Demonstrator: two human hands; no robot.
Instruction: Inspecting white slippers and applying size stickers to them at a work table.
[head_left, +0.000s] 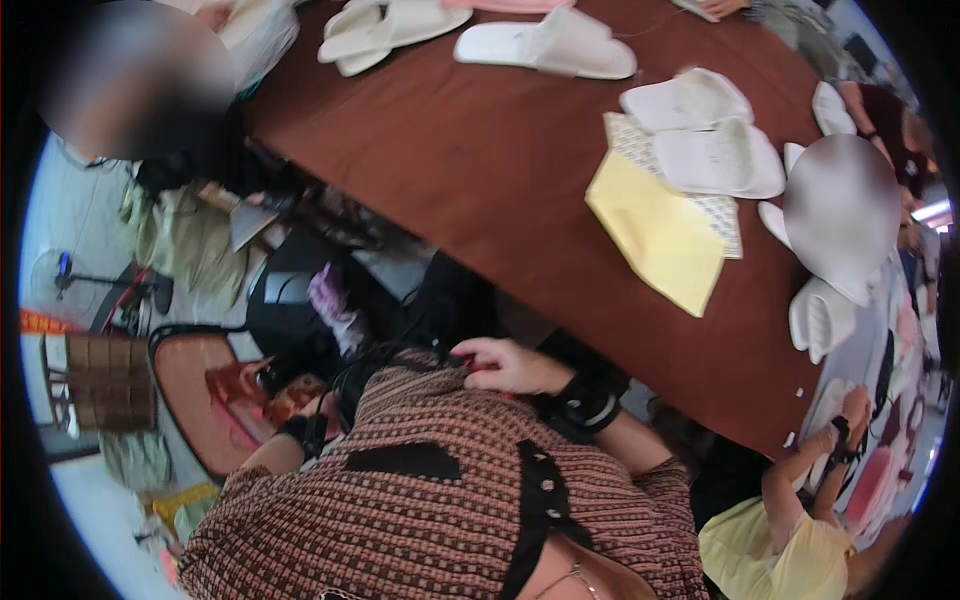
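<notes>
Presently: right hand (510,367), fingers curled at small red item (469,364), hold uncertain, off the table's (440,150) near edge; left hand (325,405), by waist, grip unclear. Step, seemingly: handling item; next move calls for steady fingers.

left hand (323,407): partly hidden | pink item (515,4): cut off above

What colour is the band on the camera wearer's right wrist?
The wristband is mostly black, best seen in the head view.
</notes>
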